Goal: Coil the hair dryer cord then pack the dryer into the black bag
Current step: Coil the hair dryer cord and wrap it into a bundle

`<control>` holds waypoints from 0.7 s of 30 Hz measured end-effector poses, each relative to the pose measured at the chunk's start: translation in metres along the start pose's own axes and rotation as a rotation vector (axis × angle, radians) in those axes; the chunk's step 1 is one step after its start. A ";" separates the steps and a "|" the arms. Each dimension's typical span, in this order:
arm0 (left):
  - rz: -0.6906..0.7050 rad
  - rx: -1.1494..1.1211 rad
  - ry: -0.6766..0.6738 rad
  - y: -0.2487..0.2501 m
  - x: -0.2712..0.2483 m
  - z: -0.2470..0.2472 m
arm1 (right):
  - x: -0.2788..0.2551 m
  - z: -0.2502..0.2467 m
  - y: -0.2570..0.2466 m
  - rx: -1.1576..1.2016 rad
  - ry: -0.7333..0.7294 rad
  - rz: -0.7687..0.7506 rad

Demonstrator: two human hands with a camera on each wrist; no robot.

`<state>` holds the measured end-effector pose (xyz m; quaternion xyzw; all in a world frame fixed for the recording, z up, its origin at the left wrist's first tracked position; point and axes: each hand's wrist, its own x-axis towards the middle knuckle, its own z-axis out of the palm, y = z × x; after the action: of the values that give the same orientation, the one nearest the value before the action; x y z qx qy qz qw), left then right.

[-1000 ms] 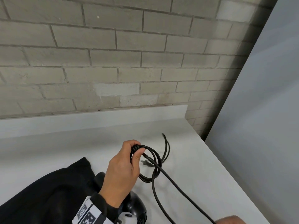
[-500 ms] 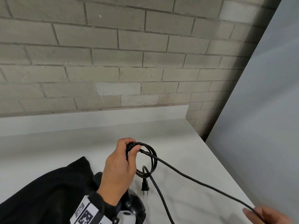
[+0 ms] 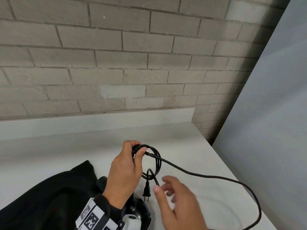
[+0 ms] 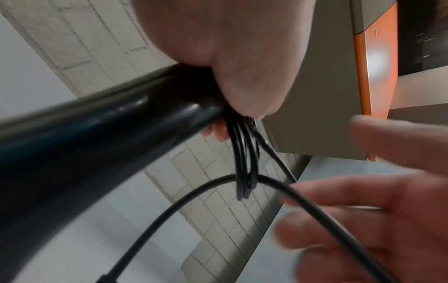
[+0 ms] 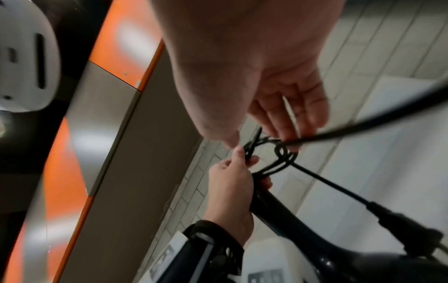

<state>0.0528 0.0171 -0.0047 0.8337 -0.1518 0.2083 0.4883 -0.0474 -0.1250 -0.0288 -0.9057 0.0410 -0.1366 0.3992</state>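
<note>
My left hand (image 3: 131,156) grips the black hair dryer's handle (image 4: 97,145) and pinches the top of a small coil of black cord (image 3: 157,161) under its thumb. The plug (image 3: 147,191) dangles below the coil. The remaining cord (image 3: 216,176) runs right in a slack arc across the counter. Blurred and with fingers spread, my right hand (image 3: 164,185) hovers just below the coil, holding nothing that I can see. The dryer body (image 3: 139,211) lies under my left wrist beside the black bag (image 3: 41,196). In the right wrist view my right hand's fingers (image 5: 293,114) lie straight next to the coil (image 5: 283,155).
The white counter (image 3: 191,146) ends at a right edge, over which the cord's loop (image 3: 259,211) hangs. A brick wall (image 3: 132,63) backs the counter and a grey panel (image 3: 274,113) stands to the right.
My right hand has come back from the far lower right to just below the coil. The cord it had pulled taut now lies slack in a wide arc. The left hand barely moved.
</note>
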 end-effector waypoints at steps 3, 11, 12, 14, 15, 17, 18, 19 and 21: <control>-0.011 -0.015 0.004 -0.001 -0.001 0.000 | 0.015 0.004 -0.021 0.053 -0.166 -0.061; -0.012 -0.044 0.029 -0.002 -0.003 0.001 | -0.004 -0.083 -0.022 0.732 0.112 -0.057; -0.012 -0.044 0.027 -0.003 -0.003 0.001 | -0.008 -0.098 -0.017 0.720 0.203 -0.055; -0.018 -0.044 0.027 -0.003 -0.002 0.001 | -0.012 -0.122 -0.010 0.627 0.296 -0.056; -0.020 -0.046 0.027 -0.003 -0.002 0.001 | -0.014 -0.130 -0.001 0.562 0.282 -0.070; -0.014 -0.051 0.029 -0.003 -0.001 0.002 | -0.014 -0.132 0.020 0.260 0.220 -0.051; -0.008 -0.054 0.029 -0.003 -0.001 0.002 | -0.014 -0.129 0.030 0.147 0.165 -0.062; -0.003 -0.056 0.029 -0.003 -0.001 0.002 | -0.012 -0.124 0.033 0.081 0.101 -0.075; 0.003 -0.059 0.029 -0.003 -0.002 0.002 | -0.007 -0.109 0.034 -0.098 -0.076 -0.062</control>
<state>0.0528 0.0168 -0.0087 0.8157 -0.1519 0.2167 0.5145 -0.0839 -0.2247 0.0151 -0.9296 0.0044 -0.1121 0.3511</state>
